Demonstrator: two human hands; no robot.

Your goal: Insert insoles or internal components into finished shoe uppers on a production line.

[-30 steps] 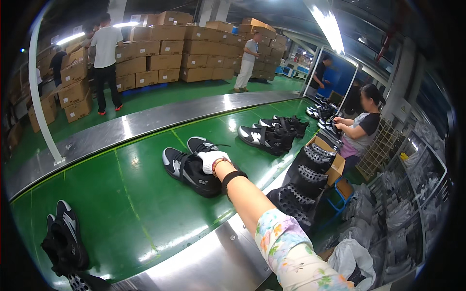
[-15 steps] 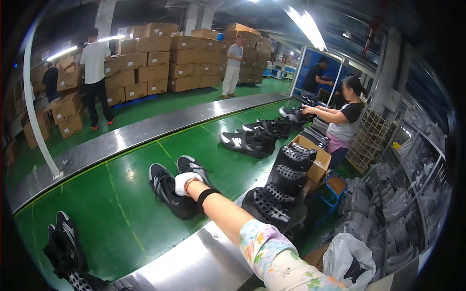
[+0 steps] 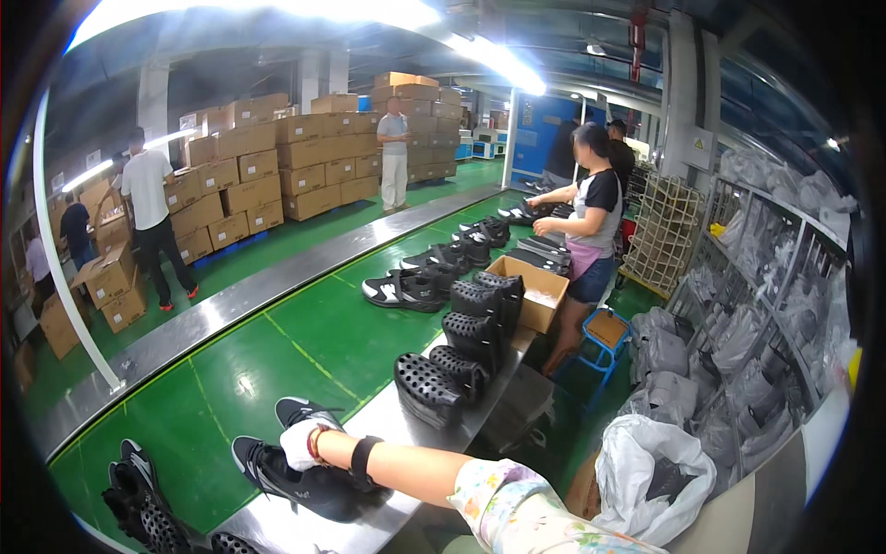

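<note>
Right hand (image 3: 301,445) gripped black sneaker (image 3: 328,496) — heel over steel ledge (image 3: 281,531), toe over belt (image 3: 305,346) — nearest sneakers ahead (image 3: 403,290) stood ungrasped.

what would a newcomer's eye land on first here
Probably the white-gloved right hand, low and left of centre, on a pair of black-and-grey shoes at the near edge of the green work surface. Next might be the row of black pieces with round holes along the metal edge near the middle. Behind, the tall wall of brown cartons across the upper left stands out too.
</note>
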